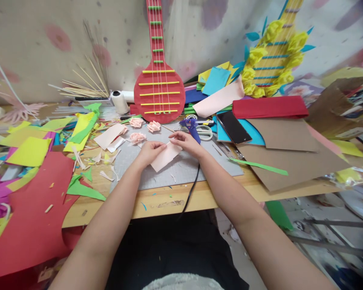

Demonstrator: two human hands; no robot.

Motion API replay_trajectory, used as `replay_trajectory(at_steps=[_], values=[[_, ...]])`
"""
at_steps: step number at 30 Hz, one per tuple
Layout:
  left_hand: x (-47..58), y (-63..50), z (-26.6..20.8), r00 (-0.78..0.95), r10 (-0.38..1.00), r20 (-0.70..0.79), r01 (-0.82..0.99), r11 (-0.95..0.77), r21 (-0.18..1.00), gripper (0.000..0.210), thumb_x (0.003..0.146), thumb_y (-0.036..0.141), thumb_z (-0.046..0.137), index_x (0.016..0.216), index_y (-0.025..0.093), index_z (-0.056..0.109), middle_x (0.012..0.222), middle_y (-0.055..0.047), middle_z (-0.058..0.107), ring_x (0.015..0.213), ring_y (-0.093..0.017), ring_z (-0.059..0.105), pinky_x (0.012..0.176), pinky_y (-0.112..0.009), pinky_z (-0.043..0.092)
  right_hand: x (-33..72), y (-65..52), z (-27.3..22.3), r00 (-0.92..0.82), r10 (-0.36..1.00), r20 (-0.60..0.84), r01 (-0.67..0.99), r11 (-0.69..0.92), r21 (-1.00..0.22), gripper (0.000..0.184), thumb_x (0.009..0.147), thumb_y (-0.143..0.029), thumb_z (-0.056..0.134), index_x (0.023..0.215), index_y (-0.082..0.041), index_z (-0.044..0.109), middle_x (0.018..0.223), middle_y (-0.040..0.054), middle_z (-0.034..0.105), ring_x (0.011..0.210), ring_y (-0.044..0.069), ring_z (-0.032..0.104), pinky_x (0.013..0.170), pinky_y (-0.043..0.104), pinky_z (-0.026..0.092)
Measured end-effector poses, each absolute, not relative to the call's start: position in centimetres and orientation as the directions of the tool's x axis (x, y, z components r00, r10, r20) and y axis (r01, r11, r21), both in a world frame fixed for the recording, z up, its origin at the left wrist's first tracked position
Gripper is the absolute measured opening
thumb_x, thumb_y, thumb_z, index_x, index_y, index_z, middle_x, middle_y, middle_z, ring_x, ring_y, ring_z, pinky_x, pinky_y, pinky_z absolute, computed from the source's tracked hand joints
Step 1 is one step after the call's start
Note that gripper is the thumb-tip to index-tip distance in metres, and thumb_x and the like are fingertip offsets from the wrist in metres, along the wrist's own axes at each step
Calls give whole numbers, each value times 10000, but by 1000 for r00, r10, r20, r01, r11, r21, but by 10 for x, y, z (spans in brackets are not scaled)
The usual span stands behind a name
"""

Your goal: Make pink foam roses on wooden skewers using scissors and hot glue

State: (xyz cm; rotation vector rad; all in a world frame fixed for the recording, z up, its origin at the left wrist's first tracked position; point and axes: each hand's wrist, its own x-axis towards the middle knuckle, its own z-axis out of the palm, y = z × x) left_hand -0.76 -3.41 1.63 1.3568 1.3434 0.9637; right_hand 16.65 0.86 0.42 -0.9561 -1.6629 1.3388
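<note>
Both my hands pinch a pale pink piece of crepe paper above the grey cutting mat. My left hand grips its upper left edge, and my right hand pinches its upper end. A thin wooden stick shows by my right fingertips; whether they hold it I cannot tell. Just beyond lie several pink paper flowers. Close to my right hand rests a blue glue gun, its black cord running off the table edge. White-handled scissors lie beside it.
A red paper lute leans on the back wall, with a yellow flower-trimmed one farther right. Paper scraps and a red sheet cover the left side. A phone and brown card lie right. Skewers stand at back left.
</note>
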Motion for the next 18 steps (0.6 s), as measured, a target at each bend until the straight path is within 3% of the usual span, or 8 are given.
replay_trajectory(at_steps=[6,12,18], values=[[-2,-36,15,62,983,-171,203,156,967,209,641,342,656,710,151,706,585,-1,625,466,-104,469,448,-216,321,158,6,2,-338,939,71,183,140,-973,294,665,-462,621,656,-174,562,584,-21,514,546,98,435,513,230,311],[-1,-35,14,59,979,-194,195,179,964,225,619,364,671,651,141,685,525,7,588,441,-92,437,420,-204,290,158,6,3,-306,935,178,236,256,-938,258,678,-429,618,655,-174,580,642,-8,545,613,108,453,578,238,335],[-1,-35,12,60,982,-182,202,166,965,228,613,376,665,622,149,664,506,17,562,438,-88,420,420,-206,282,157,6,3,-318,940,120,236,201,-951,260,607,-424,680,633,-175,610,632,-9,568,609,110,476,569,236,350]])
